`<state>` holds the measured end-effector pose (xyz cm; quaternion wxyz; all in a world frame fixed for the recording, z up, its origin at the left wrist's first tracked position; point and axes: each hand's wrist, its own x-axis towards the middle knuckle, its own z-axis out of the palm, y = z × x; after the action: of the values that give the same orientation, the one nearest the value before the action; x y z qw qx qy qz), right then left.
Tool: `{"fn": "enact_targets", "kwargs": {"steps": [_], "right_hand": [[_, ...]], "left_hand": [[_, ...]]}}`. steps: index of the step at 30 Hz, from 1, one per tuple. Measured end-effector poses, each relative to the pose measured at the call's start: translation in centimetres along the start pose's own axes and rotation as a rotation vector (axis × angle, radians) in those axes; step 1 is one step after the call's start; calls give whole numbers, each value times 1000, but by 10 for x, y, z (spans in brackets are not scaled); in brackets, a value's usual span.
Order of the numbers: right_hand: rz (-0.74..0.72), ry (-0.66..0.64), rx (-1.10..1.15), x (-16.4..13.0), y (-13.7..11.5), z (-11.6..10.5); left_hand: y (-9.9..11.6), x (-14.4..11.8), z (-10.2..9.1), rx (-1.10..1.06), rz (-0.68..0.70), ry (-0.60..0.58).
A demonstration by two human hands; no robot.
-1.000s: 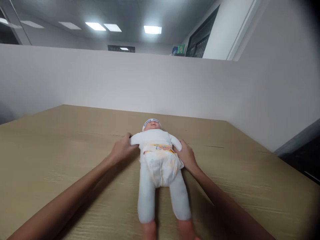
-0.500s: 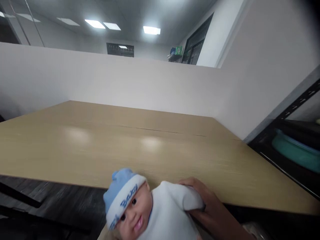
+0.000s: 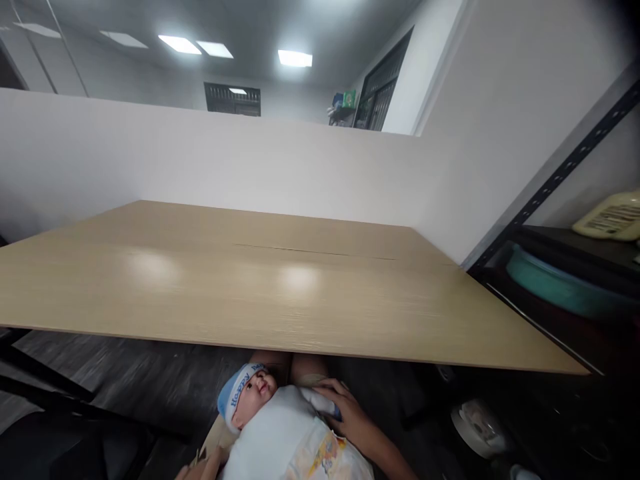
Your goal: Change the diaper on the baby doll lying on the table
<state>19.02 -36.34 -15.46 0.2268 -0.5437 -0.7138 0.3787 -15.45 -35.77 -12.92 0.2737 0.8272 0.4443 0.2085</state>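
A baby doll (image 3: 280, 433) in a white suit, a blue cap and a printed diaper lies low in the picture, below the front edge of the wooden table (image 3: 280, 287). My right hand (image 3: 345, 417) is closed around the doll's arm and shoulder. Only the fingertips of my left hand (image 3: 205, 467) show at the bottom edge, touching the doll's other side. The doll's legs are out of view.
A black metal shelf (image 3: 565, 267) stands at the right with a teal basin (image 3: 560, 287) and a cream bottle (image 3: 607, 217) on it. White partition walls rise behind the table. A round white object (image 3: 477, 427) lies on the dark floor at the right.
The doll was lying on the tabletop between both hands. It has been pulled off the table toward me and now sits below the table edge, still held.
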Motion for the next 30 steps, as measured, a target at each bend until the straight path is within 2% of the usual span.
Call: {"fn": "enact_targets", "kwargs": {"steps": [2, 4, 6, 9, 10, 13, 15, 18, 21, 25, 30], "right_hand": [[16, 52, 41, -15, -2, -8], [33, 36, 79, -32, -15, -18], [53, 19, 88, -46, -31, -25], [77, 69, 69, -57, -46, -26], [75, 81, 70, -57, -48, -24], [50, 85, 103, -51, -40, -18], [58, 94, 130, -45, -25, -15], [109, 188, 131, -36, 0, -14], [124, 274, 108, -28, 9, -14], [15, 244, 81, -23, -15, -11], [-137, 25, 124, -26, -59, -5]], "left_hand": [[-2, -26, 4, -6, -26, -1], [2, -49, 9, -26, -37, -17], [17, -55, 12, -83, 24, -71], [54, -29, 9, -201, 183, -237], [67, -16, 8, -233, 191, -282], [95, 17, 8, -280, 249, -356], [99, 27, 13, -273, 291, -363], [95, 30, 23, -304, 282, -348], [91, 27, 29, -363, 253, -335], [96, 28, 32, -291, 227, -338], [109, 33, 29, -186, 253, -316]]}}
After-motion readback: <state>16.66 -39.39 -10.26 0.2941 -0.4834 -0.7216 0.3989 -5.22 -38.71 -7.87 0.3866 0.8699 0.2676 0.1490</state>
